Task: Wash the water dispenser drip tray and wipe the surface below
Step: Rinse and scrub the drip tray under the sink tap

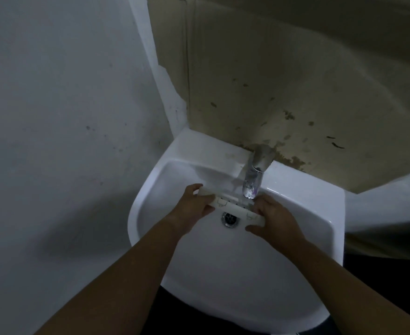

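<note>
A long white drip tray (230, 206) is held level over the white sink (223, 274), right under the spout of the chrome tap (254, 177). My left hand (194, 204) grips the tray's left end. My right hand (274, 216) grips its right end, fingers wrapped over the top edge. The tray's underside faces me, with small clips visible. The drain (230, 218) sits just below the tray. Whether water is running I cannot tell.
The sink is set in a corner: a grey wall (66, 117) on the left and a stained beige wall (283, 81) behind the tap. A dark area lies at the right beyond the sink's edge.
</note>
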A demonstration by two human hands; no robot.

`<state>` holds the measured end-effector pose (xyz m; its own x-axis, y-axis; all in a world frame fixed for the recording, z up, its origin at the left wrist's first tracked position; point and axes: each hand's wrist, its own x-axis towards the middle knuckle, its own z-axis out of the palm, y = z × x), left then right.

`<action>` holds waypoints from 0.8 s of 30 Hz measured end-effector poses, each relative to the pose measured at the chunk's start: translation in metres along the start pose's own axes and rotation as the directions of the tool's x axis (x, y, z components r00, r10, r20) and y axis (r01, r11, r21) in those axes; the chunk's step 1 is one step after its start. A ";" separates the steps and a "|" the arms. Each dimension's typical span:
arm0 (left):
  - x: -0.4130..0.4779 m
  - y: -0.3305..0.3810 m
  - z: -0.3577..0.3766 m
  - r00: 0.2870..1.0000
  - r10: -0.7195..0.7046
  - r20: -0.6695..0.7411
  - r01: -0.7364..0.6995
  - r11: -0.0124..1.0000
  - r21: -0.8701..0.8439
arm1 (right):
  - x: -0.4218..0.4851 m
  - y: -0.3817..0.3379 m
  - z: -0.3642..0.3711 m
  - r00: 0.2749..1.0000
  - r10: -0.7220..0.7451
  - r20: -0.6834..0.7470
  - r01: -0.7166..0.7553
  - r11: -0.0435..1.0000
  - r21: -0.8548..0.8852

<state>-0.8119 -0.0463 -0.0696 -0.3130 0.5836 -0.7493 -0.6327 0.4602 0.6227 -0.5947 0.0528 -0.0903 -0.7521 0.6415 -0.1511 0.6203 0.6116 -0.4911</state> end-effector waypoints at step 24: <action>-0.003 0.001 -0.011 0.992 0.083 -0.099 -0.095 0.987 -0.127 | 0.005 -0.055 -0.072 0.926 -0.220 -0.308 0.188 0.974 -0.130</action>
<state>-0.8190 -0.0551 -0.0690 -0.4329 0.5509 -0.7135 -0.6849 0.3136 0.6577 -0.6167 0.0552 -0.0021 -0.7641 0.6019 0.2322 0.4913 0.7761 -0.3953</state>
